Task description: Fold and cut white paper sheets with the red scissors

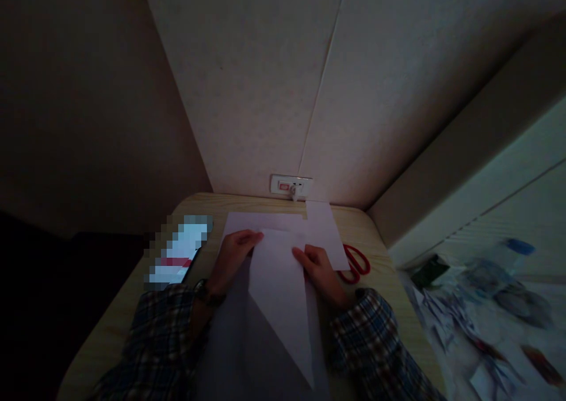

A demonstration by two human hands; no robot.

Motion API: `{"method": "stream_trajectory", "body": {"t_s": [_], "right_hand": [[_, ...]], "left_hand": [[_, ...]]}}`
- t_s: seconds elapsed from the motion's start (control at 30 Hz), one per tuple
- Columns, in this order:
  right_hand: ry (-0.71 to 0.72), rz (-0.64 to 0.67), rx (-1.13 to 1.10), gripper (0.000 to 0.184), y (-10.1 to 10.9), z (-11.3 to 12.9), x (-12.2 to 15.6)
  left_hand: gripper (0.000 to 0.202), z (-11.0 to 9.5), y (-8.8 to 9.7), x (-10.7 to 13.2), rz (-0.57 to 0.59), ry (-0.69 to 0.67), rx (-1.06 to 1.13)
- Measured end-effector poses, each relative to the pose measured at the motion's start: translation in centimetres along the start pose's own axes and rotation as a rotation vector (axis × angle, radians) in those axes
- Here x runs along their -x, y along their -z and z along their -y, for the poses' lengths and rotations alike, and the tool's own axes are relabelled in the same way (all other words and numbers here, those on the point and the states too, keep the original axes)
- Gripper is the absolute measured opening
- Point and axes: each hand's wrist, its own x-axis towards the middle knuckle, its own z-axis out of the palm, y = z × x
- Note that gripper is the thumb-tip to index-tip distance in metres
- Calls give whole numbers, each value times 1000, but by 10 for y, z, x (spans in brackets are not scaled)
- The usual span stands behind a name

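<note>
A white sheet of paper (pixel 278 283) lies on a light wooden table (pixel 110 324), folded over into a long triangle that points toward me. My left hand (pixel 234 253) pinches the paper's upper left edge with the fingers curled on it. My right hand (pixel 318 268) presses flat on the fold's upper right part, fingers stretched out. Both arms wear plaid sleeves, and a watch (pixel 207 295) sits on the left wrist. More white sheets (pixel 322 227) lie underneath, toward the wall.
Red-handled scissors (pixel 356 264) lie just right of my right hand. A lit, blurred-out screen (pixel 179 250) lies on the table to the left. A wall socket (pixel 290 186) sits behind the table. Paper scraps and clutter (pixel 477 306) cover the floor at right.
</note>
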Motion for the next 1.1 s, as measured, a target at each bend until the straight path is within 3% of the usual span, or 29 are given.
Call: {"method": "stream_trajectory", "body": {"t_s": [0.27, 0.47, 0.6, 0.73, 0.93, 1.1], "right_hand": [[43, 50, 18, 42, 1, -2, -1], [50, 63, 39, 42, 0, -2, -1], [47, 6, 49, 43, 0, -2, -1], [41, -52, 12, 41, 0, 0, 0], [52, -73, 23, 40, 1, 0, -1], [64, -175, 31, 41, 4, -2, -3]], "left_hand": [[29, 1, 1, -1, -25, -19, 67], [28, 2, 4, -2, -38, -53, -9], [28, 1, 1, -2, -76, -54, -14], [25, -3, -3, 1, -11, 14, 21], [23, -2, -4, 2, -51, -33, -45], [21, 0, -5, 1, 35, -9, -47]]}}
